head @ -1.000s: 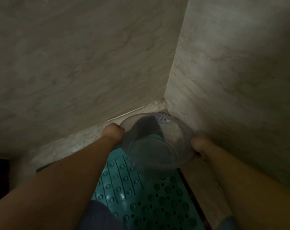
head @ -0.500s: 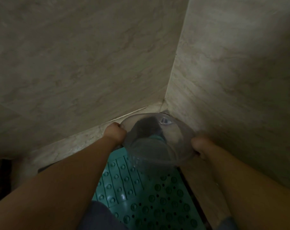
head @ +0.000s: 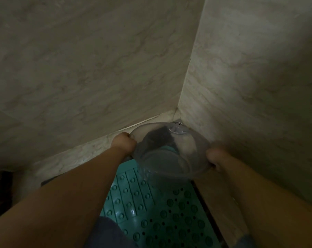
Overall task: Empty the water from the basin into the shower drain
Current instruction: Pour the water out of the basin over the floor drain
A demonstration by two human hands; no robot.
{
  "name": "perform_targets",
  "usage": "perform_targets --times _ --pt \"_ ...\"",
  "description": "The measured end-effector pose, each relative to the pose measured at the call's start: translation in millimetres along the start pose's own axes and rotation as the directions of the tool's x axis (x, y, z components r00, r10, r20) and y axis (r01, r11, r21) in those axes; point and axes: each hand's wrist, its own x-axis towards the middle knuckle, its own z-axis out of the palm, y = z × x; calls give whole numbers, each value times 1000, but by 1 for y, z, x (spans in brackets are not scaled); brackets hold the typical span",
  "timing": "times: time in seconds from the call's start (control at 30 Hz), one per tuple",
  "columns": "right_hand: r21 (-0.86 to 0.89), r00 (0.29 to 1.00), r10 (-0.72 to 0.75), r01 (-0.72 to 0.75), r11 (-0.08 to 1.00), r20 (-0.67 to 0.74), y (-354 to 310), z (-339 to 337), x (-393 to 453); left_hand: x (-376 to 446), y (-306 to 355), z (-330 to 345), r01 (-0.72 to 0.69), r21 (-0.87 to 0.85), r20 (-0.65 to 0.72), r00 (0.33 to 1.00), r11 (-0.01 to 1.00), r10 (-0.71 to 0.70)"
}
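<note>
- Your left hand [head: 123, 144] and right hand [head: 216, 157] each grip the rim of the clear basin [head: 169, 153], tilted away from you.
- It hangs over the corner drain [head: 177, 124], where two marble walls [head: 83, 65] meet.
- Below lies a teal studded mat [head: 151, 212] on pale floor [head: 71, 158].

Basin [head: 169, 151] tipped further toward corner — drain [head: 177, 124] more exposed past rim.
</note>
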Motion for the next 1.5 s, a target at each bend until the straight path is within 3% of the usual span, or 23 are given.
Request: perform_targets --times 0.73,1.07,1.5 --pt "11 993 109 -110 994 53 5 -11 -9 -4 1 0 -8 -82 46 999 997 12" --pt "71 994 100 -103 992 43 4 -10 -6 -2 2 1 -32 -51 49 998 998 34" --pt "13 994 104 -105 994 45 6 -8 -16 -1 5 3 -45 -72 36 998 996 47"
